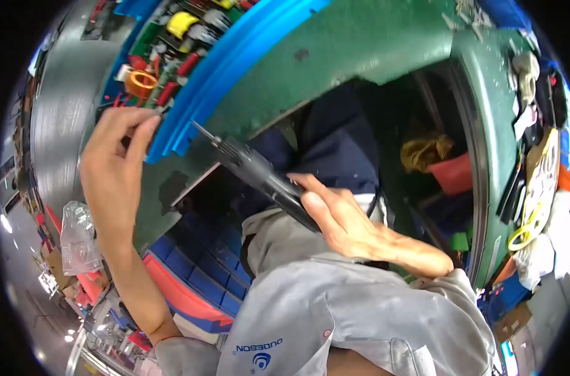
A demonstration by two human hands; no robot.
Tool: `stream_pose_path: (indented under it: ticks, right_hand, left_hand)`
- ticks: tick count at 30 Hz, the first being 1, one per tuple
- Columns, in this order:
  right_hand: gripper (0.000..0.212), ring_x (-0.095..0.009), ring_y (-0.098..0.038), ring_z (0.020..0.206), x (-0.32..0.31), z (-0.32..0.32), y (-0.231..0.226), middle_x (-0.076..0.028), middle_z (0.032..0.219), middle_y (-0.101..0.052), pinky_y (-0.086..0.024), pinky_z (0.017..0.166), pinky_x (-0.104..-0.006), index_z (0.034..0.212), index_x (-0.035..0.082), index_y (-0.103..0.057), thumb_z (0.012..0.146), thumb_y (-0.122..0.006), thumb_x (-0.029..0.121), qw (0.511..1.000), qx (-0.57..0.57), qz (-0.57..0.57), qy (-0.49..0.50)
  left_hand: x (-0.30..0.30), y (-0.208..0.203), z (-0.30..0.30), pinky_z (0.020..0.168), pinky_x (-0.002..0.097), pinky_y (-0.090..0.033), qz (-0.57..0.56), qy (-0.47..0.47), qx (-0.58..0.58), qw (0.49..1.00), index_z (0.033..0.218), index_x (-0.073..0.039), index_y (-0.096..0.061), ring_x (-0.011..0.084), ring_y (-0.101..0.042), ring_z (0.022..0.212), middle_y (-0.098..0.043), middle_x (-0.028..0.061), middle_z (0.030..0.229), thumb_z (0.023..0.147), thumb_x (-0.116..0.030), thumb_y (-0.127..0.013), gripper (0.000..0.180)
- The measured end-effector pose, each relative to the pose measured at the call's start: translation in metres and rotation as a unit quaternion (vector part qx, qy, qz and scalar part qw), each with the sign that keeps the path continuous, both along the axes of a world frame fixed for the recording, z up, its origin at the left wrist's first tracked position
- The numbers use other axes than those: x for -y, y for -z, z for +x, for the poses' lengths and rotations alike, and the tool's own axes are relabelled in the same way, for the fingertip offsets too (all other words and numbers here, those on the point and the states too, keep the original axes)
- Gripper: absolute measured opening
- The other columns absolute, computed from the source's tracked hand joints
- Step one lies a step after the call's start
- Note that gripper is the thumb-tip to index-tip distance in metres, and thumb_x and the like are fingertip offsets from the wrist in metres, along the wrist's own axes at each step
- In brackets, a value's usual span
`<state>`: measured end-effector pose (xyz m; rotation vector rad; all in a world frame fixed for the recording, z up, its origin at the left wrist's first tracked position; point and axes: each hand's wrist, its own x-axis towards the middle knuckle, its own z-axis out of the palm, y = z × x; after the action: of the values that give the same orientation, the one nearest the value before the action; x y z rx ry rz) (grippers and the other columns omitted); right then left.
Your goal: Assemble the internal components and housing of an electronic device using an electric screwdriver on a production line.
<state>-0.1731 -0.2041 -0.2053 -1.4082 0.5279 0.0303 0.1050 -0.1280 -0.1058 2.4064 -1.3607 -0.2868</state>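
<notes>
Blue lettering (261,361) on the shirt (291,301); right hand (341,219) grips a screwdriver (260,178) slanting up-left, left hand (116,153) pinched, can't tell on what.

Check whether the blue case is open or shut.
Open, in the part that shows: the case has nothing covering its yellow part or red parts.

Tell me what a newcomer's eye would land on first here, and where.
Probably the bright blue frame at the upper left, with a yellow part and a copper coil inside it. Next, the black driver near the middle, held in the right hand, its bit pointing up and left. Then the left hand, at the frame's lower end.
</notes>
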Motion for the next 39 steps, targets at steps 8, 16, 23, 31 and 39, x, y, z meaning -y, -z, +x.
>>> stream_pose_path:
  ticks: [8,16,23,31,39]
  right_hand:
    - [0.051,-0.03,-0.059,0.057,-0.008,0.002,0.009,-0.015,0.065,-0.054,-0.044,0.06,-0.0403,0.139,-0.002,-0.047,0.11,-0.031,0.038,1.0,0.006,-0.017,0.014]
    - [0.057,-0.027,-0.057,0.057,-0.01,0.005,0.012,-0.014,0.064,-0.051,-0.043,0.06,-0.0401,0.139,-0.001,-0.047,0.11,-0.028,0.044,1.0,0.009,0.014,0.019]
    - [0.06,-0.023,-0.055,0.056,-0.009,0.003,0.014,-0.011,0.063,-0.052,-0.042,0.059,-0.0377,0.141,0.0,-0.046,0.109,-0.026,0.047,0.999,-0.007,0.052,0.009]
    - [0.062,-0.02,-0.052,0.053,-0.011,0.003,0.017,-0.01,0.062,-0.051,-0.041,0.057,-0.0365,0.141,0.0,-0.047,0.109,-0.025,0.048,0.999,0.005,0.05,0.019]
    - [0.057,-0.022,-0.059,0.068,0.001,0.015,0.005,-0.014,0.074,-0.058,-0.045,0.067,-0.0359,0.14,-0.001,-0.047,0.11,-0.027,0.043,0.998,-0.022,0.066,-0.011]
  left_hand:
    - [-0.001,0.013,0.004,0.064,0.0254,-0.043,0.035,0.022,0.009,0.999,0.102,0.003,-0.07,0.0096,-0.054,0.072,-0.059,0.0041,0.082,0.094,-0.005,-0.068,0.012]
    - [-0.005,0.016,0.004,0.064,0.0244,-0.043,0.017,0.024,0.02,0.999,0.103,0.003,-0.07,0.0099,-0.052,0.07,-0.057,0.0039,0.081,0.093,-0.006,-0.069,0.014]
    - [-0.004,0.017,0.005,0.066,0.0241,-0.041,0.015,0.056,0.012,0.998,0.103,0.003,-0.07,0.0104,-0.048,0.072,-0.055,0.0037,0.082,0.093,-0.003,-0.067,0.012]
    - [-0.006,0.019,0.003,0.065,0.0233,-0.038,0.011,0.044,0.017,0.999,0.103,0.003,-0.07,0.0101,-0.045,0.072,-0.051,0.0024,0.081,0.093,-0.002,-0.068,0.012]
    - [-0.008,0.016,0.017,0.068,0.0247,-0.042,-0.004,0.064,0.002,0.998,0.104,0.002,-0.072,0.0121,-0.053,0.075,-0.057,0.0034,0.083,0.094,-0.004,-0.067,0.013]
